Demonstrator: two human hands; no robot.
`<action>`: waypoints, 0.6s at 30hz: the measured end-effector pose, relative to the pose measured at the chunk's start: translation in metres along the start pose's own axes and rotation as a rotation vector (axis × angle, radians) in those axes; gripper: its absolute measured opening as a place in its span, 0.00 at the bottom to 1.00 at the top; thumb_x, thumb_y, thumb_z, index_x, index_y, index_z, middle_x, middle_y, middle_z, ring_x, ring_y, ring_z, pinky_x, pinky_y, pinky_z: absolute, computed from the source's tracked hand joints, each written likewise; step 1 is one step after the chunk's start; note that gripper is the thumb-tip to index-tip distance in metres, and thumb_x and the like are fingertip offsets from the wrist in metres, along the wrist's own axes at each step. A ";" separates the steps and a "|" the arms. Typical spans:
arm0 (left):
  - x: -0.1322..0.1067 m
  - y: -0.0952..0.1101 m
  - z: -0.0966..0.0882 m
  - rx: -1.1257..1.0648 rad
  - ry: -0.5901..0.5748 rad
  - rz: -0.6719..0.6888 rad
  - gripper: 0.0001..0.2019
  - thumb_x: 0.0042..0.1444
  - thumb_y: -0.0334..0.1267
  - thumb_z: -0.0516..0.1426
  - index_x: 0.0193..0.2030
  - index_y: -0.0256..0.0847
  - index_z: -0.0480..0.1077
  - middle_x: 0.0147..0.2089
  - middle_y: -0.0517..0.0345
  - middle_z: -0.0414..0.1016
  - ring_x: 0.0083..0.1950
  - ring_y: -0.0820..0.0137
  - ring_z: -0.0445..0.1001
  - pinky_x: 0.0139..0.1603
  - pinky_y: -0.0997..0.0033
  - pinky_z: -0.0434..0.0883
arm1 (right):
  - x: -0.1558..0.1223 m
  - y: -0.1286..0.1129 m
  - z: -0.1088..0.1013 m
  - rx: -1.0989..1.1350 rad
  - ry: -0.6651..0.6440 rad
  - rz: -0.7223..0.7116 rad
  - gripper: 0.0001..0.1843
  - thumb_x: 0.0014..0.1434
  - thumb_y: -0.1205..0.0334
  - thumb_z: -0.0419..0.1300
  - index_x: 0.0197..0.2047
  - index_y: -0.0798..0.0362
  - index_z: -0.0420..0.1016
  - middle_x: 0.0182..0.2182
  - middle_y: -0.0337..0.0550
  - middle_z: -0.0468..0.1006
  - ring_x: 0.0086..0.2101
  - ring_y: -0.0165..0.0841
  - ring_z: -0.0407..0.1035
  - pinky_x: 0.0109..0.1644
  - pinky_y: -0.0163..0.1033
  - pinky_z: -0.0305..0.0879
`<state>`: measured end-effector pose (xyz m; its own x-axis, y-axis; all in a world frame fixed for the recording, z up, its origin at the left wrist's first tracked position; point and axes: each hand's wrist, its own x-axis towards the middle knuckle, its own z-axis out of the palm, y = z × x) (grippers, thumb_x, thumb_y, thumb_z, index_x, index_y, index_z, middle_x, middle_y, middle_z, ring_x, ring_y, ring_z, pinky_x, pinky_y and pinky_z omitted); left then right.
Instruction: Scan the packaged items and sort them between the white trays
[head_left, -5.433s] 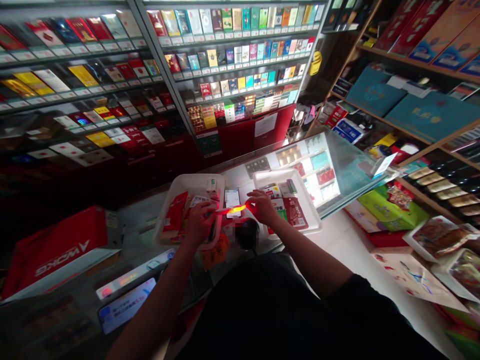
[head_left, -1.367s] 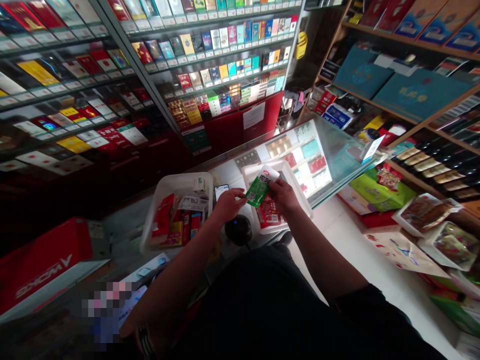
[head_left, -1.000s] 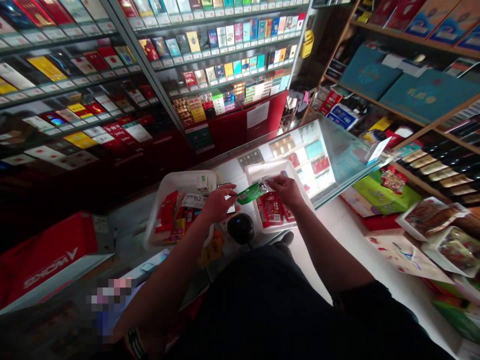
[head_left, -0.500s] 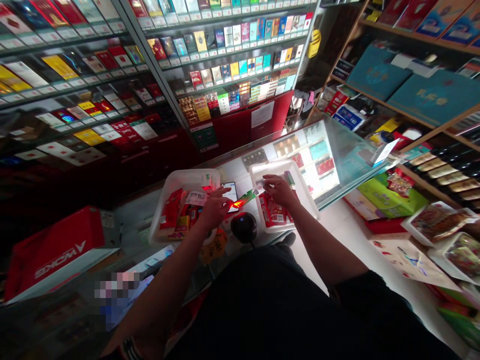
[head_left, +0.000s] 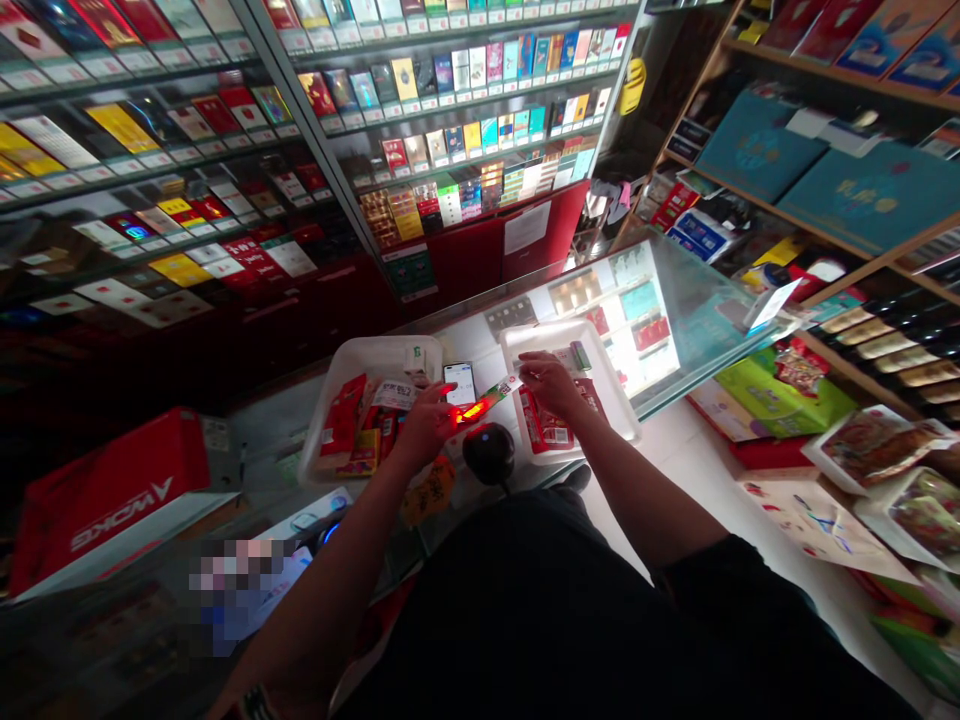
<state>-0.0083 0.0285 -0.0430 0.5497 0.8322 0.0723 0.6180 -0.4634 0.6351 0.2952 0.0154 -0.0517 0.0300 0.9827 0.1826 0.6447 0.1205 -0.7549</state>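
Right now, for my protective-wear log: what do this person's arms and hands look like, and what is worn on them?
The left hand and right hand are bare, with no gloves; rings are too small to tell. The left forearm and right forearm are uncovered. A dark short sleeve ends on the right upper arm.

The left tray [head_left: 352, 352] and right tray [head_left: 541, 330] are flanking a narrow strip of glass counter [head_left: 679, 300]; a phone [head_left: 459, 381] is lying in it, a held packet [head_left: 489, 401] is bridging it, and a black scanner [head_left: 488, 452] is blocking its near end; open glass is stretching rightward past the right tray.
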 end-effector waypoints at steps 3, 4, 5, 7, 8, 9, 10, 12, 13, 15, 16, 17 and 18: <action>-0.003 -0.003 0.002 -0.009 0.019 -0.038 0.11 0.63 0.38 0.57 0.36 0.44 0.83 0.70 0.50 0.75 0.76 0.55 0.66 0.79 0.47 0.62 | 0.001 -0.002 0.003 0.002 -0.009 -0.013 0.10 0.63 0.69 0.64 0.33 0.49 0.86 0.53 0.50 0.84 0.56 0.44 0.75 0.66 0.51 0.66; -0.004 -0.004 0.003 -0.011 0.026 -0.051 0.12 0.64 0.39 0.57 0.38 0.45 0.84 0.70 0.50 0.75 0.76 0.55 0.66 0.79 0.47 0.62 | 0.000 -0.002 0.004 0.004 -0.012 -0.017 0.10 0.63 0.69 0.64 0.33 0.49 0.86 0.53 0.50 0.85 0.56 0.43 0.75 0.66 0.50 0.66; -0.005 -0.006 0.004 -0.011 0.030 -0.061 0.12 0.65 0.41 0.57 0.40 0.45 0.84 0.70 0.51 0.76 0.76 0.55 0.66 0.79 0.47 0.62 | 0.000 -0.003 0.005 0.004 -0.014 -0.020 0.10 0.63 0.69 0.64 0.33 0.49 0.85 0.53 0.50 0.85 0.55 0.43 0.76 0.65 0.50 0.66; -0.006 -0.008 0.006 0.004 0.037 -0.075 0.13 0.65 0.41 0.57 0.40 0.46 0.84 0.69 0.52 0.76 0.77 0.55 0.65 0.79 0.46 0.61 | 0.000 -0.003 0.007 -0.002 -0.017 -0.022 0.11 0.64 0.69 0.64 0.32 0.49 0.85 0.53 0.50 0.85 0.54 0.43 0.76 0.65 0.50 0.67; -0.007 -0.010 0.007 0.017 0.045 -0.081 0.12 0.65 0.41 0.57 0.40 0.46 0.85 0.69 0.52 0.76 0.77 0.54 0.65 0.79 0.46 0.61 | -0.001 -0.002 0.007 -0.007 -0.018 -0.023 0.11 0.64 0.69 0.64 0.32 0.49 0.85 0.53 0.50 0.85 0.54 0.43 0.76 0.65 0.50 0.67; -0.007 -0.011 0.008 0.032 0.055 -0.087 0.12 0.64 0.41 0.58 0.40 0.46 0.85 0.69 0.53 0.77 0.77 0.54 0.64 0.79 0.45 0.61 | -0.001 -0.002 0.008 -0.013 -0.017 -0.024 0.11 0.63 0.69 0.64 0.32 0.49 0.85 0.52 0.50 0.85 0.54 0.43 0.76 0.65 0.50 0.67; -0.007 -0.012 0.009 0.049 0.065 -0.090 0.11 0.63 0.41 0.58 0.40 0.47 0.85 0.68 0.54 0.77 0.77 0.54 0.64 0.79 0.44 0.60 | -0.001 -0.002 0.009 -0.019 -0.019 -0.026 0.11 0.63 0.69 0.64 0.32 0.49 0.85 0.52 0.50 0.85 0.54 0.43 0.76 0.65 0.50 0.66; -0.008 -0.012 0.011 0.087 0.079 -0.093 0.11 0.62 0.38 0.59 0.39 0.47 0.85 0.67 0.54 0.78 0.77 0.53 0.63 0.79 0.42 0.60 | -0.001 -0.001 0.009 -0.026 -0.018 -0.028 0.11 0.62 0.70 0.65 0.31 0.48 0.85 0.51 0.48 0.85 0.54 0.43 0.76 0.65 0.50 0.66; -0.008 -0.012 0.012 0.106 0.080 -0.094 0.11 0.61 0.37 0.59 0.39 0.47 0.85 0.67 0.54 0.78 0.77 0.52 0.63 0.79 0.41 0.59 | -0.001 0.000 0.010 -0.027 -0.014 -0.027 0.11 0.61 0.71 0.65 0.32 0.48 0.85 0.51 0.47 0.85 0.54 0.42 0.76 0.65 0.49 0.66; -0.008 -0.008 0.013 0.147 0.072 -0.102 0.11 0.59 0.34 0.58 0.38 0.47 0.84 0.68 0.54 0.78 0.78 0.51 0.62 0.80 0.38 0.57 | 0.000 0.000 0.009 -0.024 -0.006 -0.021 0.11 0.61 0.71 0.64 0.32 0.47 0.85 0.51 0.46 0.86 0.54 0.42 0.76 0.64 0.49 0.67; -0.008 -0.006 0.014 0.161 0.067 -0.107 0.11 0.58 0.33 0.58 0.38 0.47 0.84 0.68 0.54 0.77 0.78 0.50 0.62 0.80 0.37 0.56 | 0.000 0.001 0.009 -0.021 -0.001 -0.015 0.11 0.61 0.71 0.64 0.32 0.48 0.85 0.51 0.47 0.86 0.54 0.42 0.76 0.65 0.49 0.67; -0.008 -0.003 0.014 0.167 0.061 -0.112 0.11 0.59 0.33 0.58 0.38 0.47 0.84 0.69 0.54 0.77 0.78 0.49 0.61 0.80 0.36 0.55 | 0.000 0.001 0.008 -0.016 0.004 -0.006 0.11 0.61 0.71 0.64 0.33 0.48 0.85 0.51 0.47 0.86 0.54 0.42 0.76 0.65 0.49 0.67; -0.007 0.000 0.014 0.165 0.054 -0.114 0.12 0.60 0.33 0.58 0.39 0.47 0.85 0.69 0.54 0.76 0.79 0.48 0.61 0.80 0.34 0.54 | 0.000 0.001 0.007 -0.012 0.007 0.003 0.10 0.61 0.71 0.64 0.33 0.48 0.85 0.52 0.48 0.85 0.54 0.43 0.76 0.65 0.50 0.67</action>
<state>-0.0041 0.0184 -0.0546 0.4427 0.8952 0.0517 0.7607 -0.4055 0.5069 0.2901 0.0168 -0.0568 0.0375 0.9821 0.1846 0.6536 0.1157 -0.7479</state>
